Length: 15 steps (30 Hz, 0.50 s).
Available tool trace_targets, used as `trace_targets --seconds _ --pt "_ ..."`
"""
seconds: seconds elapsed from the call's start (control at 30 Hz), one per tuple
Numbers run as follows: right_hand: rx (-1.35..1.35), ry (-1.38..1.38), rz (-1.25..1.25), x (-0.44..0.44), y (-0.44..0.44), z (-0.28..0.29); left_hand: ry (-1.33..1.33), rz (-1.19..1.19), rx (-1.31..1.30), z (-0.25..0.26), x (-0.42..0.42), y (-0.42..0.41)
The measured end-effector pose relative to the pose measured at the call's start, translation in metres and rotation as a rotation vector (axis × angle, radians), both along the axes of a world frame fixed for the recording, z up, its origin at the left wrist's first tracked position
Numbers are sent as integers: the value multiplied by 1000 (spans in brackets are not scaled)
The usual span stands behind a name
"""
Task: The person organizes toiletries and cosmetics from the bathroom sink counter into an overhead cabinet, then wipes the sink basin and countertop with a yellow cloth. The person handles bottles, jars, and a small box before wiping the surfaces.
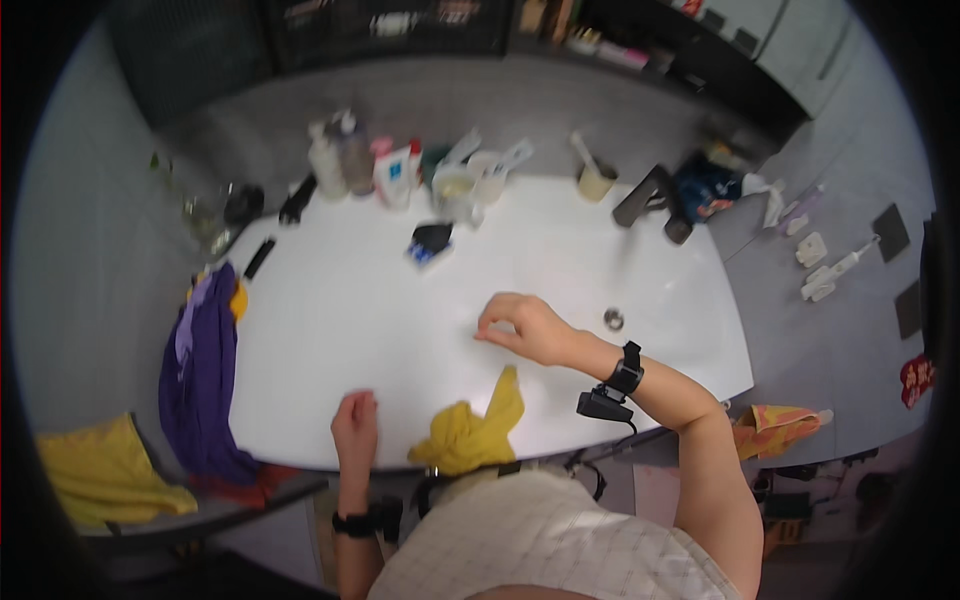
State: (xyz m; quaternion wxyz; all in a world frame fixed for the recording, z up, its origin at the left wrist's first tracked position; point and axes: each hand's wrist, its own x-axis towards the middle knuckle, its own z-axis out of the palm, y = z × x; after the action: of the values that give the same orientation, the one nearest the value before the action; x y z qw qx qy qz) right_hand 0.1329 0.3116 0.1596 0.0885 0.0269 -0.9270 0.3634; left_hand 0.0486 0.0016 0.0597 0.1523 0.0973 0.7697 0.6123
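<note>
A crumpled yellow cloth (472,435) lies on the front edge of the white washbasin counter (315,322), close to my body. My right hand (525,326) hovers above the counter past the cloth, fingers curled with a gap between thumb and fingertips; nothing shows in it. To the left of the cloth, my left hand (355,420) is held over the front edge with its fingers folded in, and I see nothing in it. Black straps with small devices sit on both wrists. Beyond my right hand, a small blue-and-white packet (429,255) lies under a black item.
Pump bottles (328,161), a white tube (394,176) and cups (454,184) line the back edge. A dark faucet (656,202) stands back right, with a drain (613,319) in front. Purple fabric (199,382) hangs over the left edge, near another yellow cloth (109,469).
</note>
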Motion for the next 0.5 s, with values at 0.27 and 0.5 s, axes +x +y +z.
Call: trace_targets --seconds 0.27,0.5 --pt "107 -95 97 52 -53 -80 116 -289 -163 13 35 -1" --pt "64 -162 -91 53 -56 -76 20 -453 -200 9 38 13"
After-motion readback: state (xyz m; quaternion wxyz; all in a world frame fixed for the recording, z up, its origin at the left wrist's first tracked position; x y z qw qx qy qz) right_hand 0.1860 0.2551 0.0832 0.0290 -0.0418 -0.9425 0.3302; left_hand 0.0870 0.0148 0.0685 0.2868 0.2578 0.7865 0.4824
